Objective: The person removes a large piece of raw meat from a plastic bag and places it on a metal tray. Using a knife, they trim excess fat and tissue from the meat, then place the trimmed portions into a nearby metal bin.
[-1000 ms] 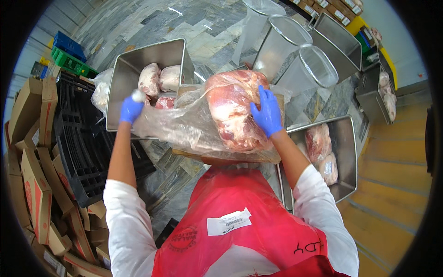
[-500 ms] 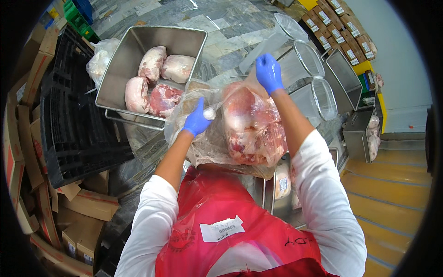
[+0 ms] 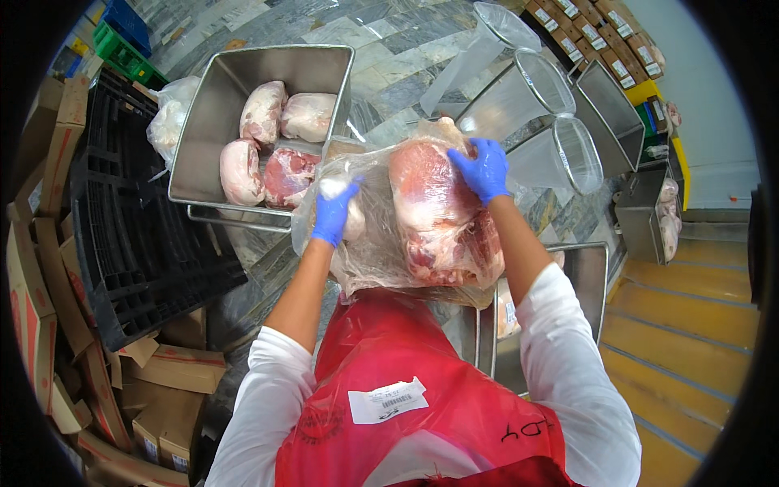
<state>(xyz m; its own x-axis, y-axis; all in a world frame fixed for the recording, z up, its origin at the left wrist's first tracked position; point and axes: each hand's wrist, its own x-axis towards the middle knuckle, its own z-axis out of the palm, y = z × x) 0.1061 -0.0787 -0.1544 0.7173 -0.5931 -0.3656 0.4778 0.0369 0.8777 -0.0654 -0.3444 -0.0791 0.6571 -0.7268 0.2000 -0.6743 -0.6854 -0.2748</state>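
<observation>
A large pink-and-white cut of raw meat (image 3: 438, 213) lies in front of me on a loose clear plastic liner (image 3: 369, 256). My right hand (image 3: 484, 170), in a blue glove, grips the upper right side of the cut, fingers curled over it. On the liner's left side, my blue-gloved left hand (image 3: 333, 213) is closed around a whitish lump (image 3: 355, 217), part of it hidden by the fingers. I cannot tell whether the lump is fat or bunched plastic. Cardboard edges show beneath the liner.
At the left, a steel tub (image 3: 199, 122) holds several meat pieces. A black plastic pallet (image 3: 138, 219) and flattened cardboard (image 3: 174, 365) stand beyond it. Clear-bag-lined bins (image 3: 519, 85) stand at far right; another steel tub (image 3: 586, 284) sits under my right arm. Stacked boxes (image 3: 592, 36) are behind.
My right hand has let go of the raised plastic and moved down onto the meat. The plastic no longer stretches up over the cut. My left hand has shifted slightly left around the whitish lump.
</observation>
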